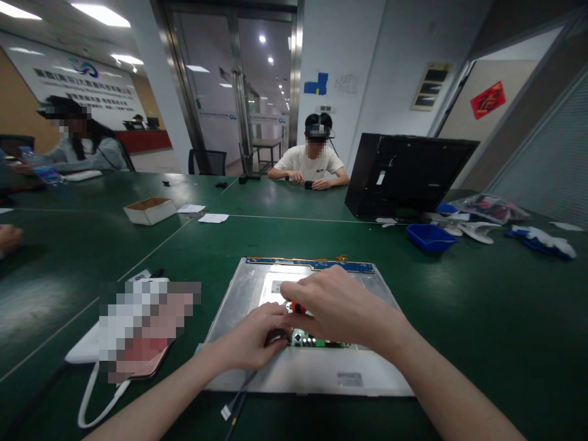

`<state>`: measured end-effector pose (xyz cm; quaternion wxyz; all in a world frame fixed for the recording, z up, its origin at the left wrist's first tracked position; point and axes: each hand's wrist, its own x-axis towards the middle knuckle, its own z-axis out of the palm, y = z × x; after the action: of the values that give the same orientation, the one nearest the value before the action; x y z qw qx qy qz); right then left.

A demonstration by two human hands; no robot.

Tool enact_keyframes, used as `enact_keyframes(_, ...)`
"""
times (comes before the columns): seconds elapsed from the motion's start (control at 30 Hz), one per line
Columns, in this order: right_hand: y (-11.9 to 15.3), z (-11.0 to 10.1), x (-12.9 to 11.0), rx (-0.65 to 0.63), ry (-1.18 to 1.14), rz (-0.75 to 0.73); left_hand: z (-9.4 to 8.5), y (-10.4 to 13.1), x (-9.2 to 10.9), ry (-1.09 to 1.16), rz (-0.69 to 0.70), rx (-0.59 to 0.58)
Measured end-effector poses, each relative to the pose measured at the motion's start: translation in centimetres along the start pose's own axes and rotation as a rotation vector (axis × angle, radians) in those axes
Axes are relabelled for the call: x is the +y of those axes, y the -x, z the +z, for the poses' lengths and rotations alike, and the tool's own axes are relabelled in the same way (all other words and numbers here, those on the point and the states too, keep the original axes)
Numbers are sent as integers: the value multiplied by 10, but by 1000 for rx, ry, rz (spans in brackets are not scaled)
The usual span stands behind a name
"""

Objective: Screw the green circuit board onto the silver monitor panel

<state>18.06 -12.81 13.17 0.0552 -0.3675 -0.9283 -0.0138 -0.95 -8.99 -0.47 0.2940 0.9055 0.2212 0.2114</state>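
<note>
A flat metal display panel [316, 373] lies on the green table, with a blue circuit strip [261, 261] along its far edge. Near the panel's middle sits a green circuit board [316, 342], partly covered by my hands. My right hand [340, 303] is closed from above around a small red-handled tool [298, 307]; its tip is hidden. Beside it, my left hand [257, 334] pinches a dark cable [248, 381] at the board's left side. The cable trails over the panel's near edge to a white connector [225, 411].
On the left lie a white power bank [85, 343] and a phone [154, 361], with a white cord. Further off are an open box [151, 212], a blue tray [430, 237], a black monitor [408, 174] and gloves [542, 241]. A person [316, 159] sits opposite; others sit left.
</note>
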Motion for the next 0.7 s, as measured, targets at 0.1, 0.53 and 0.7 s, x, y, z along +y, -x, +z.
enact_keyframes(0.1,3,-2,1,0,-41,-26,0,0,1,-15,1,5)
enact_keyframes(0.53,2,-1,-1,-6,-5,-5,3,0,-3,-24,8,8)
enact_keyframes(0.7,5,-5,-3,-24,-58,-40,3,0,-2,-34,6,17)
